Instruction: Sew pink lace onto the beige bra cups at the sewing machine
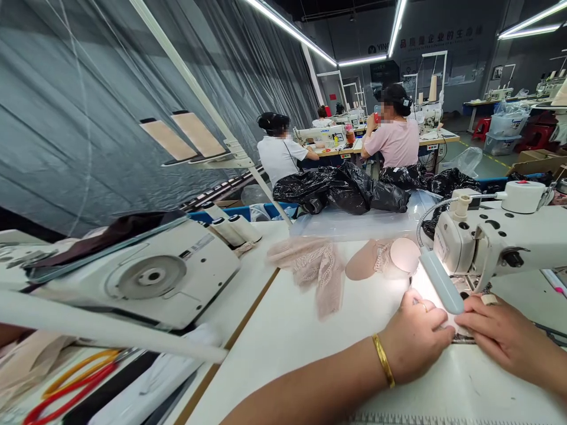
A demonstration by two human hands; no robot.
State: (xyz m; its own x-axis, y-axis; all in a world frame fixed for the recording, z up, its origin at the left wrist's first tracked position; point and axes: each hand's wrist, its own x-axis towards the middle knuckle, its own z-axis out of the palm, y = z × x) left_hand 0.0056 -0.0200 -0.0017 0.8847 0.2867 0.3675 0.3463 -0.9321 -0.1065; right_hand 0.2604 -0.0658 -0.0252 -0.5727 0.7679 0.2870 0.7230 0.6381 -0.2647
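My left hand (420,336) is closed beside the sewing machine (469,242), its fingers curled on a pale pink fabric piece (450,322) under bright light. Opposite it, my right hand (507,330) has its fingers together at the fabric's other edge. A grey-blue lamp head (443,283) hangs in front of the needle area and hides part of the fabric and fingertips. Beyond my left hand lie a light pink bra cup (404,257) and a darker beige cup (362,261), with lace between them. Blurred beige lace fabric (316,265) is spread to their left.
A second machine (155,277) lies tilted at left, near thread spools (228,230) and red-and-yellow-handled scissors (75,383). A thread stand (212,156) rises over the table. Black plastic bags (341,186) sit behind it. Co-workers sit farther back. A ruler (411,419) marks the front.
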